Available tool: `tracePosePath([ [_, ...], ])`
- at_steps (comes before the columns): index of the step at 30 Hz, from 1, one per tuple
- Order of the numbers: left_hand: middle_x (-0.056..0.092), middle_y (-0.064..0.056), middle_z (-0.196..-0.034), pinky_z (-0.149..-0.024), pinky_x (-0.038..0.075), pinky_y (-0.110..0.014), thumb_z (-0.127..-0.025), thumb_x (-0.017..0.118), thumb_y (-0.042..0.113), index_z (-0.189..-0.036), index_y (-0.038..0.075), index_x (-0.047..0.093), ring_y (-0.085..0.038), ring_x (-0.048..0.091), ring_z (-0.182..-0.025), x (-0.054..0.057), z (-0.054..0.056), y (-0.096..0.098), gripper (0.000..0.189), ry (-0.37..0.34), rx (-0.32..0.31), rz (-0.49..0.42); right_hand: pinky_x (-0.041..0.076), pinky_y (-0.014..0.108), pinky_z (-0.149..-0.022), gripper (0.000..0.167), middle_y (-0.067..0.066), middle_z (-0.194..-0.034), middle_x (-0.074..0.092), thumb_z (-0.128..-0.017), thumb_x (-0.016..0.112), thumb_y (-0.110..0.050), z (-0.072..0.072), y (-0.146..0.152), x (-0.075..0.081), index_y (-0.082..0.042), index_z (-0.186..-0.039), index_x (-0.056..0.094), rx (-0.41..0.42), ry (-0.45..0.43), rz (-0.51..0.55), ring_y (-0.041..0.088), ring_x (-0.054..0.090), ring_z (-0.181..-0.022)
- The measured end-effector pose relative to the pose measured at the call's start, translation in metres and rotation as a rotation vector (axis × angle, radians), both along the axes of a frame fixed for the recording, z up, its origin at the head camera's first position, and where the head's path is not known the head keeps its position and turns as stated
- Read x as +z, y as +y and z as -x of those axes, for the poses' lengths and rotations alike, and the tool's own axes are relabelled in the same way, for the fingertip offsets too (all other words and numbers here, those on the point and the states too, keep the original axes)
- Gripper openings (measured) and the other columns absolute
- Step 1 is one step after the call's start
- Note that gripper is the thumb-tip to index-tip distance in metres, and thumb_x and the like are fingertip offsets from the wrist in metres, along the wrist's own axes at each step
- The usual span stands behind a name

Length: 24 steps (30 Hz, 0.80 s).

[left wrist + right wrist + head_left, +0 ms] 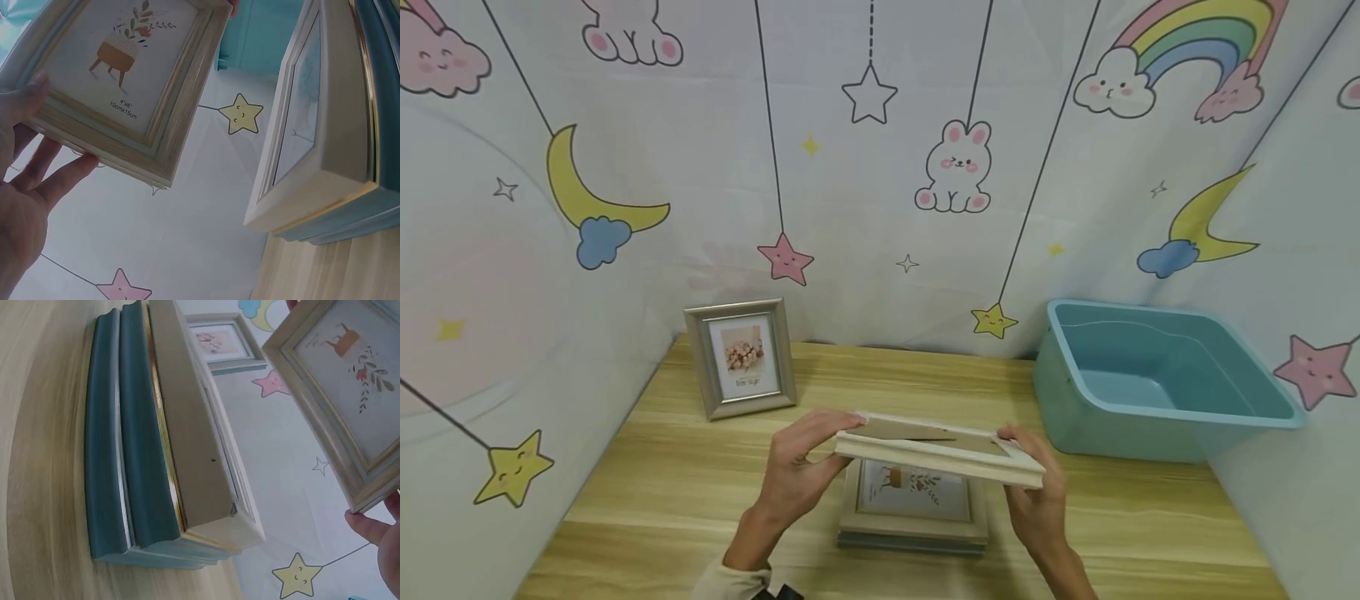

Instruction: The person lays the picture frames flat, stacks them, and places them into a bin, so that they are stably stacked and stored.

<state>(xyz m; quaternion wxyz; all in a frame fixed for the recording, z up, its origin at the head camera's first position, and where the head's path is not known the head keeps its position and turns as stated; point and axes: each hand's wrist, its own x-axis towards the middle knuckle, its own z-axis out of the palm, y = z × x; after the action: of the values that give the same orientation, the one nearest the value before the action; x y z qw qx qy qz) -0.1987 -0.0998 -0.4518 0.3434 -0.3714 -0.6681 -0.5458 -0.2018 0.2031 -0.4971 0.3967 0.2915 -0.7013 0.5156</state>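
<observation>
Gently, with left hand (793,468) and right hand (1037,500) curled to pinch its ends, hold the picture frame (940,461) steady, clear of the stacked frames (913,528) below both hands.

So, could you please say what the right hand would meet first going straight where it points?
Beyond the held picture frame, the right hand would probably meet the patterned backdrop near a yellow star, though depth is unclear.

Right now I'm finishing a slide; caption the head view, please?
Left hand and right hand hold a picture frame above stacked frames, blue tub at right.
</observation>
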Motion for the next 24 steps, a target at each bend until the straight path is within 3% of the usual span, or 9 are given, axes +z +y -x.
tracePosePath([
  [3,0.074,-0.020,-0.097,-0.087,0.056,-0.019,-0.082,0.078,-0.001,-0.106,0.000,0.074,-0.011,0.070,-0.099,-0.002,0.001,-0.001,0.024,-0.042,0.038,-0.024,0.039,0.025,-0.112,0.047,0.019,-0.117,0.062,-0.100,0.059,-0.014,0.000,-0.002,0.000,0.017,-0.133,0.045,-0.032,0.056,-0.081,0.017,0.054,-0.124],
  [6,0.074,-0.021,-0.096,-0.084,0.057,-0.018,-0.077,0.077,-0.012,-0.103,-0.001,0.074,-0.005,0.069,-0.100,-0.004,0.001,-0.003,0.028,-0.074,0.064,-0.037,0.033,0.029,-0.116,0.059,0.014,-0.129,0.058,-0.103,0.054,-0.020,-0.001,-0.002,-0.001,0.000,-0.151,0.027,-0.097,0.129,-0.199,0.022,0.044,-0.136],
  [10,0.073,-0.023,-0.095,-0.083,0.058,-0.022,-0.074,0.075,-0.020,-0.102,-0.002,0.074,-0.004,0.069,-0.100,-0.004,0.001,-0.003,0.033,-0.115,0.063,-0.053,0.028,0.028,-0.120,0.067,0.013,-0.143,0.048,-0.105,0.050,-0.022,-0.005,-0.002,0.000,-0.017,-0.159,0.012,-0.133,0.182,-0.318,0.016,0.041,-0.142],
  [12,0.072,-0.025,-0.095,-0.081,0.059,-0.024,-0.074,0.074,-0.022,-0.102,-0.004,0.073,-0.004,0.069,-0.100,-0.004,0.001,-0.003,0.033,-0.143,0.055,-0.062,0.036,0.023,-0.115,0.069,0.022,-0.144,0.043,-0.105,0.049,-0.018,-0.006,-0.001,0.000,-0.019,-0.160,0.008,-0.103,0.189,-0.333,0.014,0.046,-0.139],
  [15,0.072,-0.025,-0.095,-0.079,0.060,-0.026,-0.076,0.073,-0.021,-0.102,-0.005,0.073,-0.004,0.069,-0.099,-0.003,0.000,-0.002,0.031,-0.193,0.055,-0.067,0.051,0.017,-0.096,0.069,0.033,-0.138,0.040,-0.104,0.049,-0.014,-0.006,0.001,0.000,-0.018,-0.160,0.009,-0.073,0.197,-0.334,0.011,0.052,-0.132],
  [17,0.072,-0.025,-0.097,-0.077,0.060,-0.027,-0.077,0.073,-0.019,-0.102,-0.006,0.073,-0.004,0.069,-0.098,-0.003,-0.001,-0.001,0.029,-0.220,0.061,-0.063,0.055,0.017,-0.085,0.069,0.038,-0.134,0.040,-0.104,0.049,-0.013,-0.007,0.003,0.000,-0.018,-0.160,0.010,-0.042,0.183,-0.330,0.009,0.053,-0.127],
  [21,0.073,-0.025,-0.097,-0.076,0.061,-0.028,-0.079,0.072,-0.018,-0.102,-0.006,0.073,-0.004,0.069,-0.098,-0.002,0.000,-0.002,0.026,-0.262,0.062,-0.068,0.059,0.020,-0.077,0.067,0.033,-0.123,0.049,-0.105,0.048,-0.016,-0.008,0.005,0.001,-0.016,-0.159,0.010,-0.064,0.159,-0.371,0.010,0.061,-0.111],
  [24,0.072,-0.026,-0.098,-0.075,0.061,-0.028,-0.080,0.071,-0.018,-0.101,-0.006,0.073,-0.003,0.068,-0.099,-0.003,0.000,-0.003,0.025,-0.290,0.071,-0.078,0.061,0.023,-0.075,0.066,0.025,-0.116,0.057,-0.105,0.047,-0.020,-0.010,0.005,0.004,-0.012,-0.158,0.009,-0.106,0.132,-0.415,0.022,0.070,-0.097],
])
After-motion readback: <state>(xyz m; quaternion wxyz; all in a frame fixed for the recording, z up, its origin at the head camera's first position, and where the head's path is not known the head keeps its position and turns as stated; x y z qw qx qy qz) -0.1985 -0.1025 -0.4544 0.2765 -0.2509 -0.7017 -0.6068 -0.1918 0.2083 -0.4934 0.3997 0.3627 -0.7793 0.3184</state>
